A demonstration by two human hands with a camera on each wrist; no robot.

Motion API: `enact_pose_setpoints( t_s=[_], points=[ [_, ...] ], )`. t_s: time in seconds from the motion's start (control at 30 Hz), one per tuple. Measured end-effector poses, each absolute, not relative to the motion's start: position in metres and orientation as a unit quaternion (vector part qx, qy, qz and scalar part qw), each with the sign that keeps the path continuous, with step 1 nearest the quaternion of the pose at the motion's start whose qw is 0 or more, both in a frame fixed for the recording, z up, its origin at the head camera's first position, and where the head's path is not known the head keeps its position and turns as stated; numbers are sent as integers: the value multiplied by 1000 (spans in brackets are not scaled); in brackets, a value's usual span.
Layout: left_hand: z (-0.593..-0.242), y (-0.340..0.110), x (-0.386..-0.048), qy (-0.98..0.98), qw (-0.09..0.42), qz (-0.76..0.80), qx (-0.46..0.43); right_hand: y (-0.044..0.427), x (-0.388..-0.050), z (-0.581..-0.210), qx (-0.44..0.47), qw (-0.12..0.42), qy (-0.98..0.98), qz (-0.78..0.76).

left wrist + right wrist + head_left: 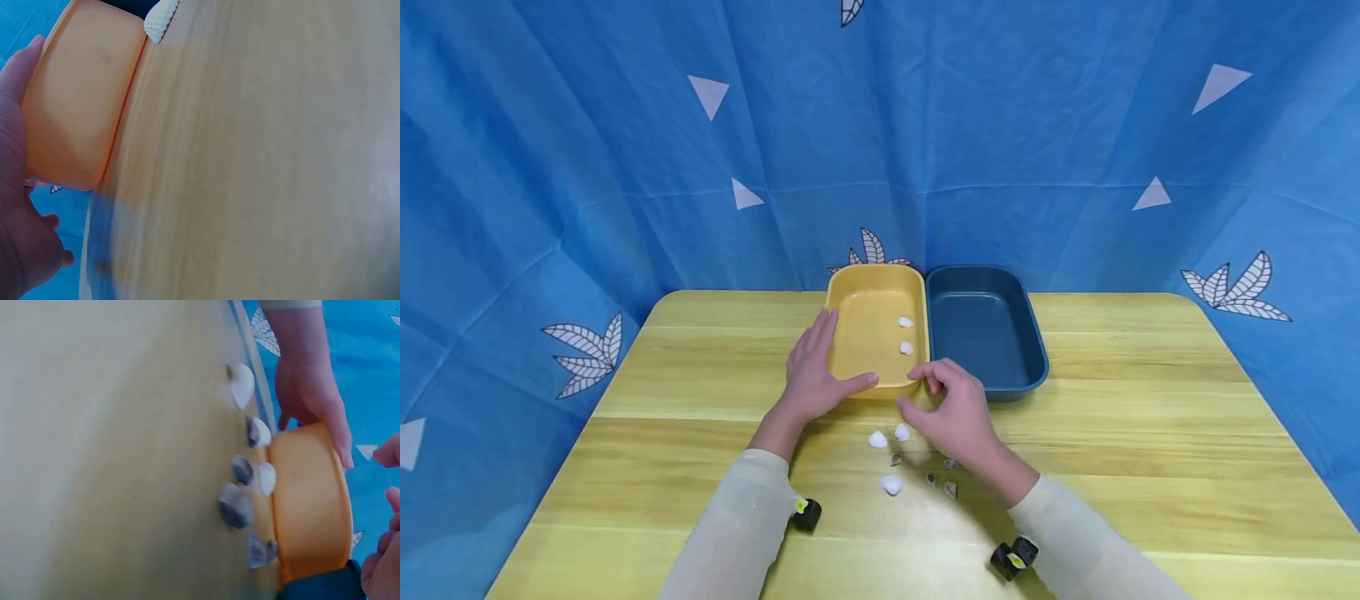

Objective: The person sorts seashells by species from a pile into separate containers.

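My left hand (812, 375) rests against the near left corner of a yellow plastic bin (868, 279). Its fingers lie straight along the left side, and the thumb lies across the front rim. Over the bin's near right corner hovers my right hand (955, 408), thumb and index finger apart with nothing visible between them. Inside the bin are two white seashells, one farther back (905, 322) and one nearer (906, 348). Three more white seashells (891, 484) lie on the table before the bin, beside several small brownish-grey seashells (951, 490).
A dark blue bin (992, 392) stands directly right of the yellow one. Both sit near the back edge of the wood-grain table (1150, 433). Behind hangs a blue patterned curtain (1015, 125).
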State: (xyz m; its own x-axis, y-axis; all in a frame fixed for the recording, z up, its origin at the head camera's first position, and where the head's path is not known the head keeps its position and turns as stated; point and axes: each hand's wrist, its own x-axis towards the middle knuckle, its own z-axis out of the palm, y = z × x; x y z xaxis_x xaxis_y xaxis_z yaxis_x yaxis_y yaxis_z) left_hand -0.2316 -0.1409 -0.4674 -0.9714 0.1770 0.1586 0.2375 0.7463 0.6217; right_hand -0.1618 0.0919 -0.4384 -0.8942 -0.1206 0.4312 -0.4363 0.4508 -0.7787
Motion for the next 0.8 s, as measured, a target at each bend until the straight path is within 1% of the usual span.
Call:
enact_pose_setpoints(
  t_s=[0.13, 0.3, 0.6, 0.8],
  points=[
    [-467, -141, -232, -933, 45, -340, -112, 91, -156, -448, 169, 163, -840, 490],
    [-465, -141, -231, -931, 48, -343, -111, 91, -152, -458, 160, 151, -847, 485],
    [-466, -142, -230, -932, 48, -342, -111, 90, -149, -468, 122, 71, -879, 455],
    [-467, -142, -229, -931, 46, -345, -113, 90, -149, -477, 117, 53, -896, 425]
  ],
)
